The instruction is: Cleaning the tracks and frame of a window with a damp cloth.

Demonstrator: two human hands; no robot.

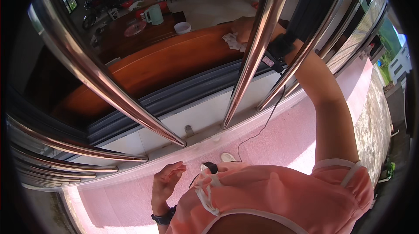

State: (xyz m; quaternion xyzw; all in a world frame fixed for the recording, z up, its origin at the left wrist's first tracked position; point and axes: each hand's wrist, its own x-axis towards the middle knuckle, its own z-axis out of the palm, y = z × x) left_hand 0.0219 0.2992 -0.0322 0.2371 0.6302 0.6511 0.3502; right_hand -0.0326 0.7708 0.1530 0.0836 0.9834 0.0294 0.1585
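Observation:
My right arm reaches between the shiny metal window bars (250, 70). Beyond them, my right hand (245, 30) presses a crumpled white cloth (234, 42) against a long, polished reddish-brown wooden panel (170, 55), perhaps the back of a bench. One bar hides part of this hand and wrist. A black strap with a small device (278, 52) is around the right wrist, and a thin cable trails from it. Lower down, my left hand (167, 181) hangs outside the bars near my pink top, its fingers loosely bent and holding nothing.
A dark window frame track (183, 85) and a pale sill (196, 116) run below the panel. Inside, a wooden table (114, 42) carries a light green jug (154, 14), a white bowl (182, 28) and a red plate (135, 29). Behind it stands a motorcycle (101, 4).

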